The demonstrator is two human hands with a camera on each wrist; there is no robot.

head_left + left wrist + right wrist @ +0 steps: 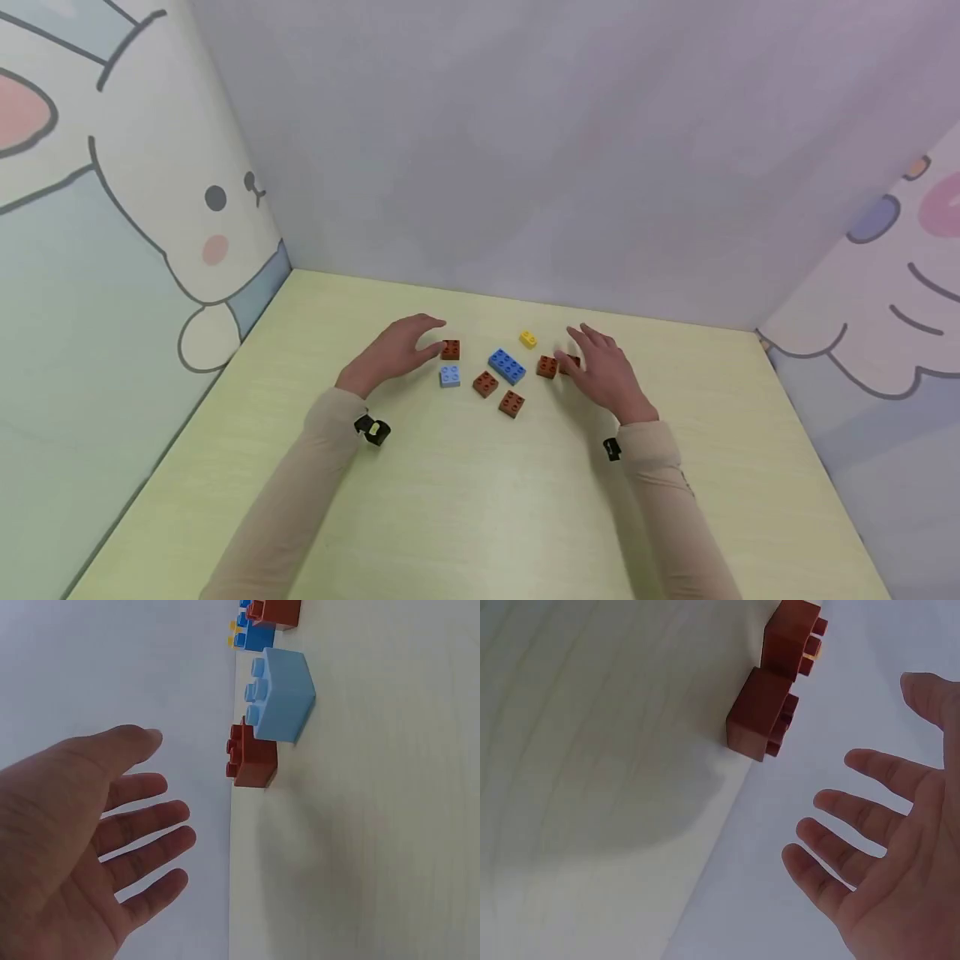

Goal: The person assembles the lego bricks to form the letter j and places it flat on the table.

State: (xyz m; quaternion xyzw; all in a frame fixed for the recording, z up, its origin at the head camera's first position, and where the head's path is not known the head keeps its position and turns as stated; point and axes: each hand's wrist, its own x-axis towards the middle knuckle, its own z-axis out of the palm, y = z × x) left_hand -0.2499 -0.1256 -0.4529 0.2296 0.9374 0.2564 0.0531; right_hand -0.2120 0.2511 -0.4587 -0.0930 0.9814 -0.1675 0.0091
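My left hand point(397, 350) hovers with spread fingers at the left of a loose group of toy building bricks. Nearest to it are a brown brick point(452, 350) and a light blue brick point(450, 377); in the left wrist view the hand is apart from both. On the other side, my right hand point(603, 375) is held above the table, fingers spread, partly covering a brown brick point(572, 365). Another brown brick point(547, 367) sits just left of that one. Neither hand holds anything.
Between the hands lie a larger blue brick point(507, 366), a small yellow brick point(528, 339) and two brown bricks, one left point(485, 384) and one nearer me point(512, 404). Behind the pale table point(465, 517) rises a plain back wall point(495, 167); printed cartoon panels stand left and right.
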